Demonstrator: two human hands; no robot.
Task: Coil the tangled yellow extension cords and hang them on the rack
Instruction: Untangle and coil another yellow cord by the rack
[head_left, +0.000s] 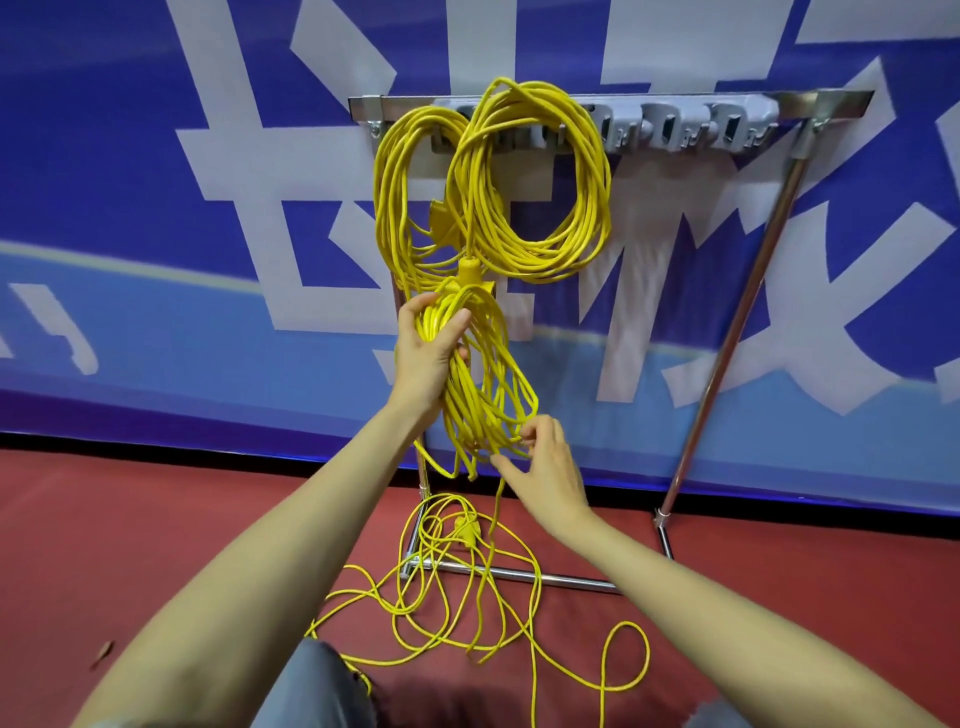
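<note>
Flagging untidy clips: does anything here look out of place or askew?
Yes: loose cord sprawls tangled on the floor, crossing the rack base bar. The right hung coil is uneven, one loop poking above the top rail. The left hand grips a half-made coil; nothing looks damaged.

A metal rack (737, 312) stands against the wall, with a grey hook strip (691, 127) along its top bar. Two wound yellow cords hang from the strip's left end: a long narrow left coil (395, 197) and a rounder right coil (587, 197), overlapping each other. Below them a half-wound coil (478, 384) hangs upright, gripped at its top by the left hand (431, 348) and pinched at its lower loops by the right hand (545, 467). Its loose tail (467, 587) lies tangled on the floor, with a yellow plug (465, 527) among the loops.
</note>
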